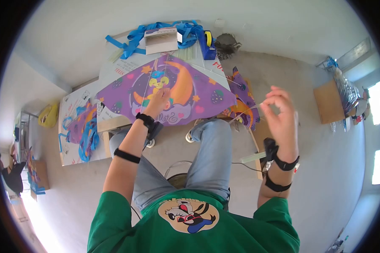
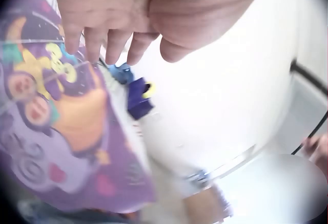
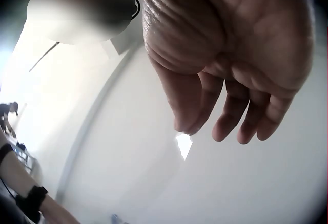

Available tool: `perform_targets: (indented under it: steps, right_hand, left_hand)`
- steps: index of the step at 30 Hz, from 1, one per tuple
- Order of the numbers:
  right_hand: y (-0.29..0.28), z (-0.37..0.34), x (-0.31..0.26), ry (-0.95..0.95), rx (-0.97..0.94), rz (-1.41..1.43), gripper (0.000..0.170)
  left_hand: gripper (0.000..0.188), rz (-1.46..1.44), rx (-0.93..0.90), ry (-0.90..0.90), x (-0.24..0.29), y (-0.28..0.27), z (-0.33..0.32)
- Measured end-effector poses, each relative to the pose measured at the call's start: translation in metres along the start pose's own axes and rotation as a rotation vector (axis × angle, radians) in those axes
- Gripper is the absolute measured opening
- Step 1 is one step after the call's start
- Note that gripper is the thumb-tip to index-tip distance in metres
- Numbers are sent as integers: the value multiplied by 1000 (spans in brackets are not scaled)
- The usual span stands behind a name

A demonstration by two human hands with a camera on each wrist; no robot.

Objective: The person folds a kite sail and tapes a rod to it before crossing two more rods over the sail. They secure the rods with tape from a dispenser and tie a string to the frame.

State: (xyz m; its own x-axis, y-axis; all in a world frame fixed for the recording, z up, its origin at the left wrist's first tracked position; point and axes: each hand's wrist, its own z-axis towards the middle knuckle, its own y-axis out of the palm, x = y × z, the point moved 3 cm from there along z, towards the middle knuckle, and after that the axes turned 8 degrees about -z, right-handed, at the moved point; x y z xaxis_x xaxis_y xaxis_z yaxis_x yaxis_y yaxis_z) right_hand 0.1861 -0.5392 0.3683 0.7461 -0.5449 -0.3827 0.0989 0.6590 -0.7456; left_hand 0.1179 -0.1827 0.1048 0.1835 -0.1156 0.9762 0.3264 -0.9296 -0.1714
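Note:
A purple kite [image 1: 126, 95] lies spread over the table, printed with an orange crescent moon and a yellow cartoon figure; thin lines run across it. My left hand [image 1: 158, 102] is over the middle of the kite. In the left wrist view its fingers [image 2: 118, 42] stretch out loosely with nothing held. Off to the right, raised beyond the kite's tip, my right hand [image 1: 279, 110] pinches a thin clear strip [image 1: 257, 106] between thumb and forefinger. The strip's end [image 3: 184, 145] glints below the fingertips in the right wrist view, the other fingers hanging loosely bent.
Behind the kite stand a blue tape dispenser [image 1: 207, 45], an opened white box [image 1: 161, 41] and a heap of blue ribbon [image 1: 133, 42]. More printed kite fabric [image 1: 242, 99] lies at the right. A side board [image 1: 69, 145] on the left bears another kite and ribbon.

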Motion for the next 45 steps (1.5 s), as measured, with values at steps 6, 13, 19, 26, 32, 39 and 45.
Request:
perform_targets:
  steps: [6, 13, 19, 26, 32, 39, 45]
  right_hand:
    - [-43, 14, 45, 24, 102, -368, 12]
    - [-57, -3, 122, 235, 265, -701, 10]
    - [-19, 3, 171, 426, 366, -721, 9]
    - [34, 17, 192, 555, 500, -710, 13]
    - [75, 21, 196, 692, 604, -581, 17]
    - [86, 22, 203, 881, 575, -515, 21]
    - [103, 19, 209, 1008, 591, -404, 26]
  left_hand:
    - [65, 928, 60, -138, -69, 13, 46]
    - [72, 1052, 117, -289, -96, -1, 48]
    - [71, 1071, 166, -325, -104, -19, 38]
    - [55, 995, 277, 28, -72, -19, 50]
    - [13, 803, -25, 425, -9, 52, 137]
    - [16, 799, -221, 541, 13, 140, 228]
    - [16, 837, -255, 500, -8, 167, 279]
